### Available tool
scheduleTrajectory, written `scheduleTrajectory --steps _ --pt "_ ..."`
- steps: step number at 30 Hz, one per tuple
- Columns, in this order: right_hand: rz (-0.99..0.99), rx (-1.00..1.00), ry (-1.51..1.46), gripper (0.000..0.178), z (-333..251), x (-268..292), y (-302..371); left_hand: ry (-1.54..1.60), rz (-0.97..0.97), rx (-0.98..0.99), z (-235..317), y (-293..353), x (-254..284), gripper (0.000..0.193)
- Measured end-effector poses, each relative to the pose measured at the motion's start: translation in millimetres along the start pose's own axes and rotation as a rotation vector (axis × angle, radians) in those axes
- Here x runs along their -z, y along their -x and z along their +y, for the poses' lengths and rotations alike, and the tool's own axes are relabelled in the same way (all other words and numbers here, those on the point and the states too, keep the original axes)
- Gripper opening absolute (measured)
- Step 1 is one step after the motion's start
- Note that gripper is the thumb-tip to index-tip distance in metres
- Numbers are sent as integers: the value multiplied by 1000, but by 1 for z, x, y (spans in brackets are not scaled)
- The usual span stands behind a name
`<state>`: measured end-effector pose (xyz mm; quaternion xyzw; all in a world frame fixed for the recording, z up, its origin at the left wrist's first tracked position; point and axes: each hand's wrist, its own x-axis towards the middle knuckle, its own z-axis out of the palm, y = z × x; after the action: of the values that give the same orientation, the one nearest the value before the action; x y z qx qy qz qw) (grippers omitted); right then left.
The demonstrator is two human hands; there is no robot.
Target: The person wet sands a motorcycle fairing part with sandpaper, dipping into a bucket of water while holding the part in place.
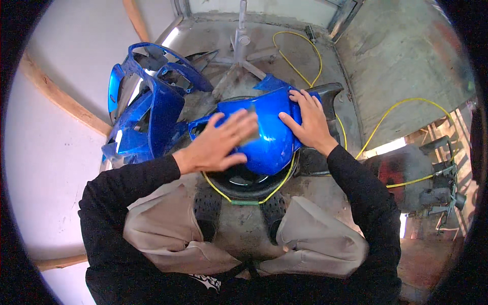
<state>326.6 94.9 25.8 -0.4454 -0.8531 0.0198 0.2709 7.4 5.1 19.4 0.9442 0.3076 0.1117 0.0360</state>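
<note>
Left hand, opened flat and blurred by motion over the blue panel, with the thumb held apart; whether anything is pressed beneath the fingers cannot be told. By the right hand, fingers partly spread, the panel's right side is touched and apparently braced. For the step, judged to be rubbing, pressure should be kept light and even, the curve followed and the bracing maintained. The panel is set over a dark round support, just beyond the black shoes; a blue fairing is seen at left
</note>
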Motion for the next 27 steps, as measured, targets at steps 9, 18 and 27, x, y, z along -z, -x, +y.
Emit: scheduleTrajectory --steps 9,18,27 --pt "10 8 -15 77 0 0 1 76 -93 -353 5 2 -9 86" --pt "-2 6 -16 77 1 -1 -1 115 -37 -51 9 -5 -1 94" --pt "-14 -6 -6 69 2 -1 1 -37 139 211 2 -20 7 87"
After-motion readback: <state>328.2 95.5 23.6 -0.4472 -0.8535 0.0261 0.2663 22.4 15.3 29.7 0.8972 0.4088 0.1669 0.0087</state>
